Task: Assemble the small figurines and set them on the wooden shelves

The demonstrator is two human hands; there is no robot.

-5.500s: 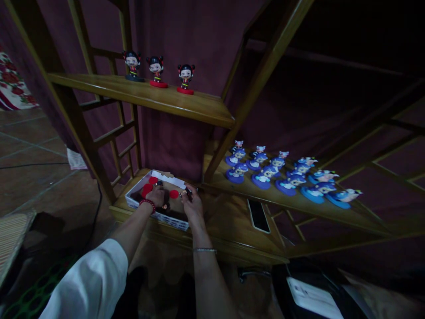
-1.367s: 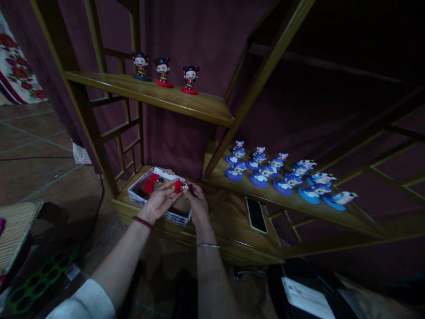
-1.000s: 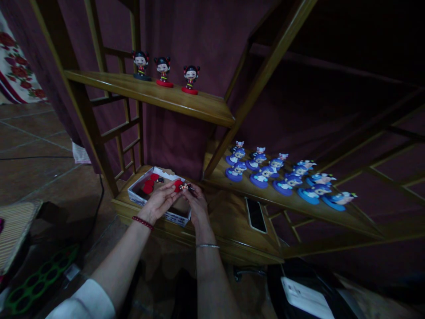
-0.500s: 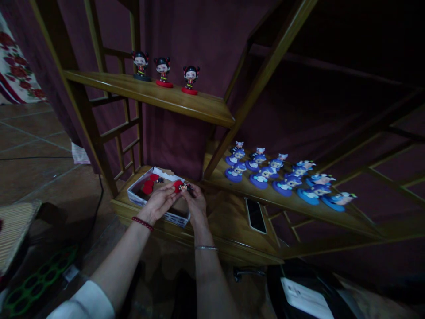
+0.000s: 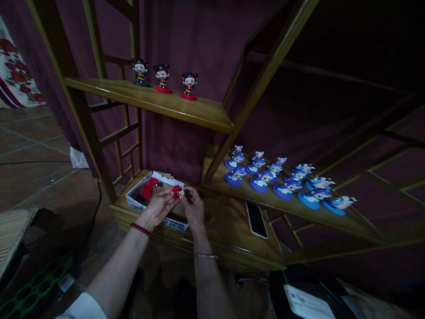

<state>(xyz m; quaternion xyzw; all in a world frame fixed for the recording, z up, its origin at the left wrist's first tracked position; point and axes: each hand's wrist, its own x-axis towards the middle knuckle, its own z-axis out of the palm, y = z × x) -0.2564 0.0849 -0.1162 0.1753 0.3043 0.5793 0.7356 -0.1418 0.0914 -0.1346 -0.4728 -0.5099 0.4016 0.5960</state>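
Observation:
Both my hands hold one small figurine (image 5: 182,192) with black hair and a red base, tipped on its side above an open cardboard box (image 5: 135,203). My left hand (image 5: 159,207) is closed on the red base end. The fingers of my right hand (image 5: 194,207) pinch the dark-haired head end. In the box lie red pieces (image 5: 147,191) and another small dark-haired figurine (image 5: 158,184). Three similar figurines, among them a red-based one (image 5: 189,85), stand upright on the shelf (image 5: 149,104) above.
Several blue-and-white figurines (image 5: 262,179) stand in rows on the right-hand shelf (image 5: 352,226). A phone (image 5: 256,220) lies on the wooden surface right of my hands. A slanting wooden post (image 5: 252,95) divides the shelves. A green rack (image 5: 36,283) is on the floor at lower left.
The view has shifted slightly, so the shelves sit a little lower. My hands have moved slightly left relative to the view, still holding the same figurine over the box.

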